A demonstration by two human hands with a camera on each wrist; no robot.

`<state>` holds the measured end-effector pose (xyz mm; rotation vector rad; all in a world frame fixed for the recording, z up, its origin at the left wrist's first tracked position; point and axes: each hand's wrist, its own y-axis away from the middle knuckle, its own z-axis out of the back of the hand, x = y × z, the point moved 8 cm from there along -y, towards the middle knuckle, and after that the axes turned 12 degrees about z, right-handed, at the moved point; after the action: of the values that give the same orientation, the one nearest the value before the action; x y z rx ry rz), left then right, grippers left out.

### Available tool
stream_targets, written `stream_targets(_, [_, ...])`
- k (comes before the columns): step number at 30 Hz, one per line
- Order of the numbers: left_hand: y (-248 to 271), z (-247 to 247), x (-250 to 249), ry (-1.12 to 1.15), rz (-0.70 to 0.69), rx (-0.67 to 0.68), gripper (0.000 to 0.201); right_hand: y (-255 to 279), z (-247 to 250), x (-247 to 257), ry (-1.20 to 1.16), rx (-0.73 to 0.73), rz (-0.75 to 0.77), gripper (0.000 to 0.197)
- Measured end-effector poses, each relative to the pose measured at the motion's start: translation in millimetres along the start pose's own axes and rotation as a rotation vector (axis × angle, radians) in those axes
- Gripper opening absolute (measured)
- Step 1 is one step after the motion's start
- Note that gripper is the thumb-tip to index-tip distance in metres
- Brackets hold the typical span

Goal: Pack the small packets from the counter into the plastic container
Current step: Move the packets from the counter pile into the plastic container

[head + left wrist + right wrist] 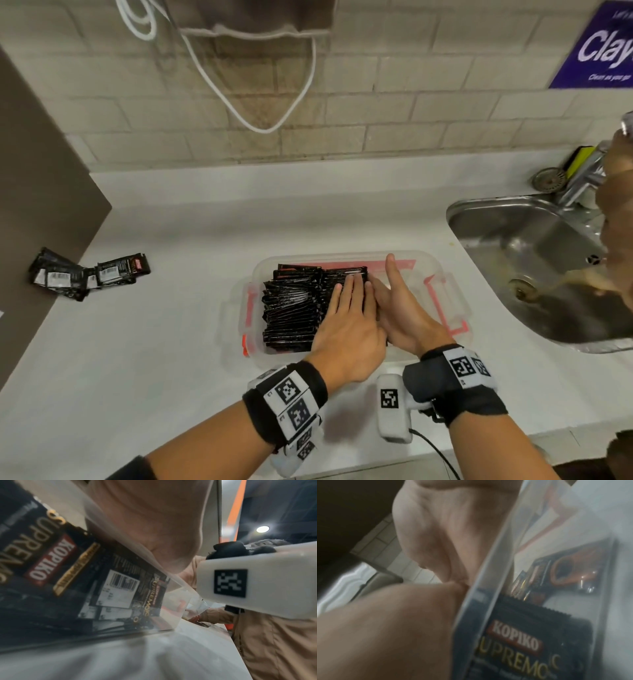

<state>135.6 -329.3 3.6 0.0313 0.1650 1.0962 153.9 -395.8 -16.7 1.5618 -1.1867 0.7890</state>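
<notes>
A clear plastic container [416, 274] with red clips sits mid-counter. Black coffee packets [291, 308] stand packed in its left part, and show through its wall in the left wrist view [68, 574] and the right wrist view [513, 642]. My left hand [349, 308] lies flat on the packets, fingers straight. My right hand [397, 308] sits edge-on against the stack's right side, thumb raised, its fingers partly hidden under the left hand. A loose pile of packets [89, 277] lies on the counter at far left.
A steel sink [534, 267] with a tap is at the right, and another person's hand [616, 222] reaches over it. A brown panel [41, 205] bounds the counter on the left. A white cord [274, 102] hangs on the tiled wall.
</notes>
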Motion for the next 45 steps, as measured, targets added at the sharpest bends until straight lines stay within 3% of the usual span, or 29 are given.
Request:
stream_targets(3, [5.3, 5.1, -0.7, 0.007, 0.011, -0.074, 0.072, -2.5, 13.9, 0.1, -0.088, -0.187, 0.056, 0.089])
stream_targets(5, [6.1, 3.1, 1.7, 0.004, 0.055, -0.056, 0.079, -3.0, 17.2, -0.4, -0.004, -0.249, 0.079, 0.088])
stream_targets(8, [2.5, -0.4, 3.9, -0.010, 0.084, -0.011, 0.078, -4.5, 5.6, -1.3, 0.103, -0.140, 0.052, 0.098])
stream_targets(12, [-1.9, -0.9, 1.0, -0.020, 0.053, 0.001, 0.074, -4.3, -1.8, -1.0, 0.076, -0.061, -0.003, 0.114])
stream_targets(15, [-0.5, 3.1, -0.1, 0.007, 0.038, -0.031, 0.072, -4.7, 0.6, 0.7, 0.016, -0.091, 0.018, 0.104])
stream_targets(20, [4.5, 12.6, 1.9, 0.008, 0.071, -0.114, 0.070, -6.1, 17.1, 5.9, 0.015, -0.265, 0.147, 0.093])
stream_targets(24, [0.3, 3.0, 4.6, 0.003, 0.076, -0.028, 0.073, -5.8, 2.3, 3.0, 0.054, -0.131, 0.075, 0.099])
stream_targets(28, [-2.0, 3.1, 1.6, 0.011, 0.038, -0.037, 0.075, -6.1, -10.2, 5.0, 0.002, -0.027, 0.032, 0.108])
stream_targets(32, [-1.0, 5.5, 2.4, 0.031, 0.041, -0.057, 0.076, -7.3, -2.6, 5.7, -0.078, -0.092, 0.073, 0.106])
stream_targets(35, [-2.8, 1.5, 6.4, 0.052, 0.072, 0.003, 0.072, -9.4, 6.0, 3.2, -0.053, -0.157, 0.094, 0.099])
stream_targets(41, [-6.0, -4.7, 8.7, 0.149, 0.101, 0.133, 0.069, -8.4, -7.3, 1.3, -0.031, -0.030, 0.011, 0.109])
stream_targets(45, [-4.2, 1.7, 8.8, 0.257, 0.071, 0.132, 0.067, -9.2, 1.0, 4.8, -0.047, -0.119, 0.076, 0.100])
